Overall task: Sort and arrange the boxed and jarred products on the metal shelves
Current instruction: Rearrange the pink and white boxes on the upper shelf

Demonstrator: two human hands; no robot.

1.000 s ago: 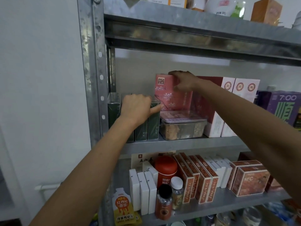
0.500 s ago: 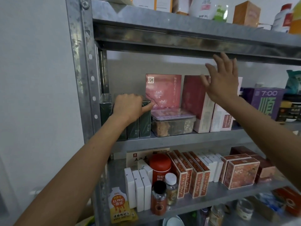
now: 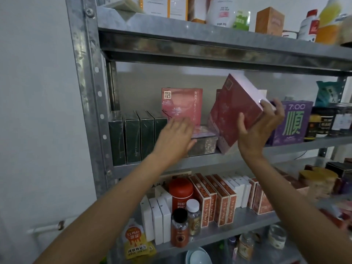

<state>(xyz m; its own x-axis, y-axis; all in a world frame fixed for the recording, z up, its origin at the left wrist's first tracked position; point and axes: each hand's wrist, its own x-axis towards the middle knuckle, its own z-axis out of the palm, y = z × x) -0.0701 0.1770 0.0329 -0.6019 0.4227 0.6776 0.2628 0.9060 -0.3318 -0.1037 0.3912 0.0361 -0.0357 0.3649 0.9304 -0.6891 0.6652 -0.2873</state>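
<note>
White wall (image 3: pixel 38 111) runs down the left, and against it stand galvanised metal shelves (image 3: pixel 209 161) packed with stock. On the middle shelf, at the far left, four dark green boxes (image 3: pixel 133 138) stand upright in a row, touching one another.

Next comes the left hand (image 3: pixel 175 138), open with its fingers straight, reaching in front of the pink box (image 3: pixel 182 105) and over the clear tub (image 3: pixel 204 143). It is blurred, so I cannot tell whether it touches either one. The pink box stands upright behind the tub.

Right of the tub, the red box (image 3: pixel 240 111) is tilted, its top leaning right and its lower corner down at the shelf's front edge. The right hand (image 3: pixel 261 126) grips it, thumb on the front face and fingers wrapped round the right side. Beyond it stand a purple box (image 3: pixel 293 124) and some dark jars (image 3: pixel 322 124).

The red box looks like stiff card under glossy film: probably light for its size, rigid enough to take a firm squeeze, but likely slick. A hold across the two broad faces near the middle seems safest. A corner grip could let it swing and knock its neighbours. The jars would be heavier and breakable, so they are best taken round the body.
</note>
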